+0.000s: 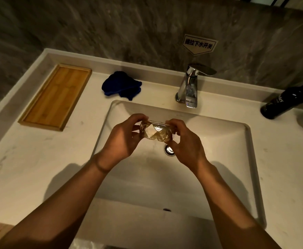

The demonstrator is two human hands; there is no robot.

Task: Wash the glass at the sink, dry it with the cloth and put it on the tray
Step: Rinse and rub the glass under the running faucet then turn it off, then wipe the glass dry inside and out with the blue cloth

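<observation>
Over the smooth white sink (219, 159), the left hand (122, 141) and right hand (186, 142) grip a faceted clear glass (156, 131) lying sideways between them, fingers curled round each end. Just under the right fingers sits the round metal drain (169, 151). Beyond the fingertips stands a shiny chrome tap (190, 85); whether water runs is hard to tell. Farther left lie a crumpled blue cloth (122, 86) and a flat rectangular bamboo tray (55, 97).
</observation>
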